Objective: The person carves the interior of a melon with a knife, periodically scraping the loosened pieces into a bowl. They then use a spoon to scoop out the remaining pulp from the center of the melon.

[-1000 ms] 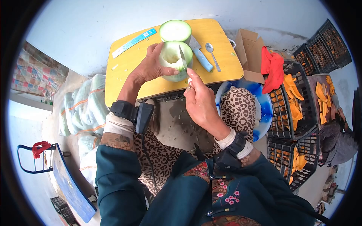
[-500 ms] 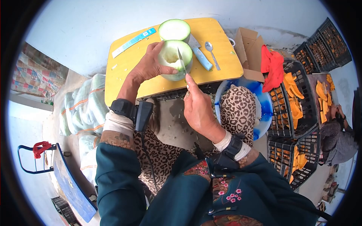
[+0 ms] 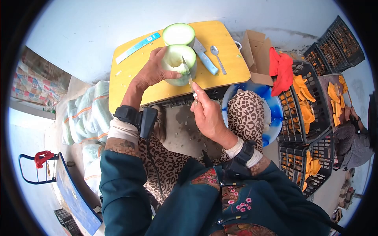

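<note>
A pale green melon piece with a hollow in its cut top stands near the front of the yellow table. My left hand is wrapped round its left side, thumb at the front. In my right hand is a thin knife, its blade tip over the cut top. Just behind stands a second melon piece with a flat pale top. To the right lie a blue-handled knife and a metal spoon. A blue-and-white packet lies at the left.
Right of the table are a cardboard box, a red cloth, a blue basin and black crates of orange pieces. A co-worker sits at the far right. Wrapped bundles lie at the left.
The view has shifted slightly. The knife in my right hand has moved a little relative to the melon piece, which my left hand still holds.
</note>
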The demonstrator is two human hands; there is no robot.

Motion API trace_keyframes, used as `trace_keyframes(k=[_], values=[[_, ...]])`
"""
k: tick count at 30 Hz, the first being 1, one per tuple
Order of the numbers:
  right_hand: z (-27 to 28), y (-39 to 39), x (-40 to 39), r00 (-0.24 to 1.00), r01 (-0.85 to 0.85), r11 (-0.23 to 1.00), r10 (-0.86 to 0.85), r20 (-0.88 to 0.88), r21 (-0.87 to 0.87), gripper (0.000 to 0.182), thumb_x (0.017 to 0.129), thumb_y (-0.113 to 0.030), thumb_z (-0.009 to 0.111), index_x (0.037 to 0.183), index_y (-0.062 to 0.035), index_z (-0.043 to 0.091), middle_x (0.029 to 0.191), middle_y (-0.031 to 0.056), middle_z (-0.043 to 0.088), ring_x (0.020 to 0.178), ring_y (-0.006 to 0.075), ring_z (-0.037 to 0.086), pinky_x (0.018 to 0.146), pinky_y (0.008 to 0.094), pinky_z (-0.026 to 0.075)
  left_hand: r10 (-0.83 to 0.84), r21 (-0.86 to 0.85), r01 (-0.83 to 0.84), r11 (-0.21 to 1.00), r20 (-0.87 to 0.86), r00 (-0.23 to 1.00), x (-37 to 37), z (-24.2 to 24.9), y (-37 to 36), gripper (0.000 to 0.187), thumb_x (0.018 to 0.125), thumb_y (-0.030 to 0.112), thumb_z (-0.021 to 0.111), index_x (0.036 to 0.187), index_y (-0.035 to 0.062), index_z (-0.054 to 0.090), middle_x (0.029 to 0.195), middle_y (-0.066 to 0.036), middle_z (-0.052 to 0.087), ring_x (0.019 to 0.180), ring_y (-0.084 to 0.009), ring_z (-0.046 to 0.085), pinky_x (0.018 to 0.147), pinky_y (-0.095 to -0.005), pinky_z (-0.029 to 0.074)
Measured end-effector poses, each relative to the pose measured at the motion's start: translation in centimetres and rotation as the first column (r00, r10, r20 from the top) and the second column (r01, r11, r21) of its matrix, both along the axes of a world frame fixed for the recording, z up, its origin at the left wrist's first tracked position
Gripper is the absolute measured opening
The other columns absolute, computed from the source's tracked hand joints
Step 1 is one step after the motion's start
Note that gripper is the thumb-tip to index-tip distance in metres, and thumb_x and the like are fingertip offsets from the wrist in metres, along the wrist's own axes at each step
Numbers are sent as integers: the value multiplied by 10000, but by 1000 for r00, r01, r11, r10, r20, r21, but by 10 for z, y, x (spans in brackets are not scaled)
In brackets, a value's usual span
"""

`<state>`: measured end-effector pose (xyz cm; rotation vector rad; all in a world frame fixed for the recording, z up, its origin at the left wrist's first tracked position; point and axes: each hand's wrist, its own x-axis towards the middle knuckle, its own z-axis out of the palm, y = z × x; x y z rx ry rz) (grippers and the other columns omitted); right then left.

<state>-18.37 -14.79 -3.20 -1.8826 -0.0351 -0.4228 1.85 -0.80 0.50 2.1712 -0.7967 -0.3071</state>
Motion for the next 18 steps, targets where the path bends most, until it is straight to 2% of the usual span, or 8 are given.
trace_keyframes(k=[3,7,10,11,13,14,18], values=[[1,-2,3,1000,16,1000,-16,3,-22,501,888,25,449,1383,70,386,1132,335,588,1032,454,601,873,429,497,18,-12,-19,1000,-29,999,-2,1,-2,1215,538,424,913,1473,-15,273,1466,-193,266,1352,-357,357,1107,-419,384],[4,-3,4,998,4,999,-2,-69,35,512,891,8,461,1395,50,385,1036,288,622,876,389,662,808,396,520,19,-24,-20,1000,-38,999,-2,2,-1,1199,547,410,912,1471,-16,277,1465,-192,266,1349,-356,361,1107,-421,385],[-5,-12,5,988,-89,967,115,-99,239,508,934,-26,455,1432,13,361,901,177,614,618,217,619,601,328,517,-3,-26,3,1000,-6,1000,-2,0,0,1201,542,401,916,1470,-16,279,1465,-190,269,1354,-353,355,1112,-422,377],[-5,-17,1,973,-114,878,194,-128,464,503,949,-38,447,1442,0,353,881,146,597,581,169,571,550,296,480,-10,-35,9,999,-16,1000,-1,-1,1,1203,541,404,916,1470,-16,278,1466,-188,271,1356,-351,351,1113,-422,375],[5,-26,-9,925,-105,556,359,-124,824,493,980,-63,432,1462,-25,336,840,84,564,507,72,474,448,233,407,-21,-53,19,998,-34,999,-2,0,1,1208,538,409,917,1471,-15,277,1467,-186,274,1362,-347,343,1115,-423,370],[9,-27,-14,928,-83,520,351,-125,850,471,1006,-86,400,1470,-45,327,836,56,554,468,28,371,402,183,307,-23,-47,22,999,-23,999,-2,1,1,1205,540,413,915,1471,-11,278,1469,-185,272,1364,-347,340,1115,-423,369],[3,-47,-31,904,-158,663,395,-162,732,477,998,-80,412,1467,-48,336,847,57,560,495,20,396,421,174,333,-20,-7,20,1000,17,1000,2,-2,3,1197,548,425,907,1476,7,277,1479,-183,262,1369,-347,331,1117,-423,363]])
